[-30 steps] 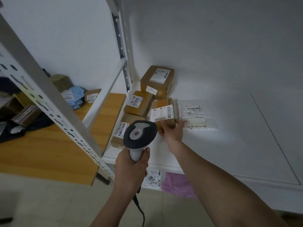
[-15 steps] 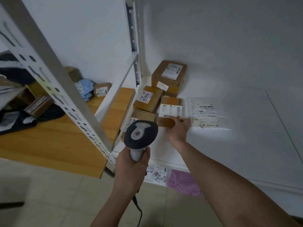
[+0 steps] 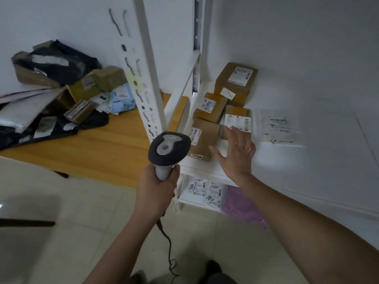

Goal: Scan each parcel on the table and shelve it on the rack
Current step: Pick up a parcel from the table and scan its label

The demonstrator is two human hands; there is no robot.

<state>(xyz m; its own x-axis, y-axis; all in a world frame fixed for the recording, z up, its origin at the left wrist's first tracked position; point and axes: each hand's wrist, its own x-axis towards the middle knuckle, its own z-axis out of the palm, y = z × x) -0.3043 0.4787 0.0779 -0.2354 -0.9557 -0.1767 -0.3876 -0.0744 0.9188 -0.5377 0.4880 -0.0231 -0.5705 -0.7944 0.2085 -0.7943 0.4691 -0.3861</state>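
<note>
Brown cardboard parcel (image 3: 238, 121) with a white barcode label facing up, lying flat on the white rack shelf (image 3: 328, 160), just beside a clear plastic bag parcel (image 3: 280, 128) on its right. Three more brown boxes packed around it in the shelf's left corner: a big one (image 3: 235, 83) at the back against the wall, a mid one (image 3: 211, 107) in front of that, and a front one (image 3: 202, 138) near the shelf edge, all labelled. Right hand (image 3: 235, 152) spread out with fingers straight and relaxed, gripping nothing, hovering in front of the labelled parcel; fingertips overlap its near edge in the view, can't tell if actually touching. Left hand (image 3: 158, 189) wrapped tight around the handle of a barcode scanner (image 3: 169, 148), dark head up top, grey button panel showing, cord (image 3: 168, 247) dangling down toward the floor. White perforated rack upright (image 3: 143, 68) running up through the middle of the shot. Lower shelf below holding white labelled bags (image 3: 205, 191) and something pink-purple (image 3: 242, 206). Off to the left, wooden table (image 3: 98, 152) with a messy pile of waiting parcels (image 3: 61, 95): black poly bags, brown boxes, a light blue bag, some white mailers. Pale tiled floor (image 3: 82, 222) underneath, a bit blurry overall.
</note>
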